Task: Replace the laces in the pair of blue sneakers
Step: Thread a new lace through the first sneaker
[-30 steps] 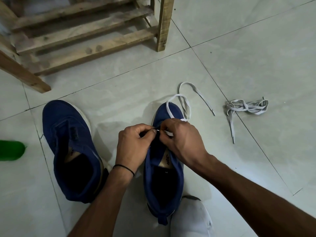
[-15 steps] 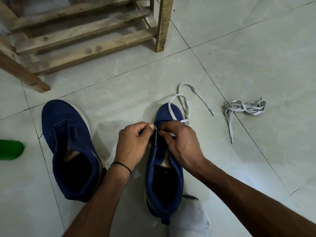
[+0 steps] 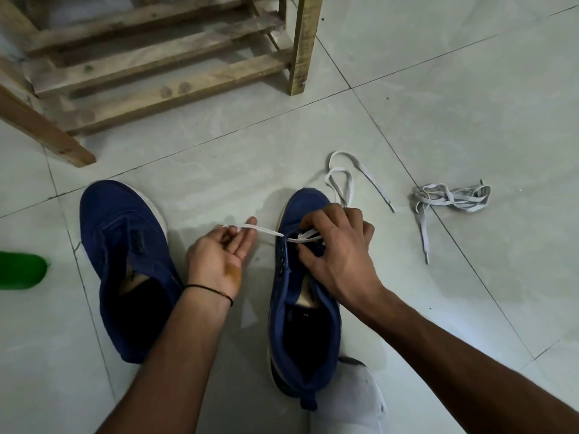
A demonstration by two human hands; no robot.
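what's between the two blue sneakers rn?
Head view: the left hand, pinching a white lace stretched from the right sneaker; bare tile otherwise.

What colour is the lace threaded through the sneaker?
White; the flat white lace shows best in the head view.

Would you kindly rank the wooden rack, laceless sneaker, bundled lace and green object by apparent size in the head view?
wooden rack
laceless sneaker
bundled lace and green object: alike, the latter cropped, so unranked

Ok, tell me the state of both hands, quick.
Left hand: palm up, pinching the white lace stretched from the sneaker.
Right hand: fingers curled round the same lace over the eyelets.
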